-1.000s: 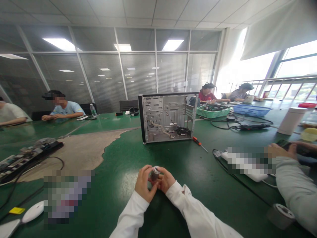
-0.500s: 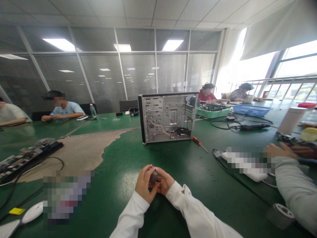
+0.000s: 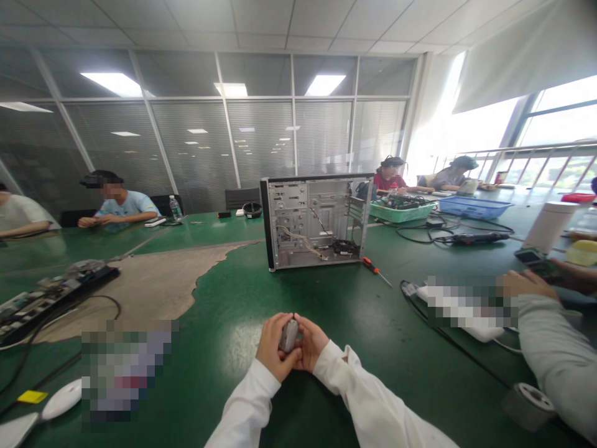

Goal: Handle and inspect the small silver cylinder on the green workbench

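Close to me, low in the middle of the head view, a small grey metal-looking block (image 3: 289,336) is held between my hands above the green table. My left hand (image 3: 271,348) is closed round its left side, thumb below and fingers over the top. From the right, the curled fingers of my right hand (image 3: 313,346) press against the block's far side. Its exact kind is too small to tell. Beyond my hands stands an open computer case (image 3: 321,218), upright, with loose cables inside. A screwdriver (image 3: 377,271) with an orange and black handle lies at its right corner.
On the left lie a circuit board (image 3: 51,298), black cables and a pixelated patch. To the right are a white power strip (image 3: 489,333), a grey cylinder (image 3: 529,404) and a co-worker's sleeve (image 3: 553,354). Green (image 3: 403,213) and blue baskets (image 3: 476,208) stand farther back.
The block has turned in my hands, so a lighter, longer face now shows. My fingers have shifted slightly round it. At right, the co-worker's held board has tilted upright.
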Demonstrator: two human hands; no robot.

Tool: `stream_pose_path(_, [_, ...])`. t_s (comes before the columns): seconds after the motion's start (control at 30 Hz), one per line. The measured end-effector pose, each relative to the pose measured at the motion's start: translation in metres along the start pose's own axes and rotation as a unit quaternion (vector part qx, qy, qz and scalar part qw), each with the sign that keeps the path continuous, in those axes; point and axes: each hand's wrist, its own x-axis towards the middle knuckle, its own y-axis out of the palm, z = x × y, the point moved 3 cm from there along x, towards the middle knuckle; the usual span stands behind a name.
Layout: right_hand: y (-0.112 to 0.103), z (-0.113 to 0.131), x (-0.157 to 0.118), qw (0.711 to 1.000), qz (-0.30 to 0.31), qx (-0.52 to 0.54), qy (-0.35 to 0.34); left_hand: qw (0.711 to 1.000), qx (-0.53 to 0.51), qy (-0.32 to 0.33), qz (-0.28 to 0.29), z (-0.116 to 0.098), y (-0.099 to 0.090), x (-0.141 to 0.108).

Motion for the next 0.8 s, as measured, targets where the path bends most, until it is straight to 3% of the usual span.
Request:
stream_pose_path(0.17, [0.000,0.002,0.000,1.000,0.015,0.005,0.018,0.990,-0.117,-0.075,-0.020,0.002,0.001,-0.001])
stream_pose_path(0.3, [0.002,0.002,-0.003,0.998,0.054,-0.001,0.038,0.979,-0.171,-0.104,0.046,-0.002,0.002,0.001])
stream_pose_path(0.53, [0.006,0.003,-0.010,0.992,0.107,0.043,0.059,0.963,-0.238,-0.117,0.040,0.008,0.007,-0.002])
stream_pose_path(0.7, [0.006,0.003,-0.012,0.985,0.135,0.087,0.058,0.951,-0.276,-0.116,0.072,0.014,0.007,-0.003])
stream_pose_path(0.8, [0.007,0.002,-0.015,0.984,0.136,0.092,0.072,0.930,-0.328,-0.137,0.096,0.019,0.008,-0.002])
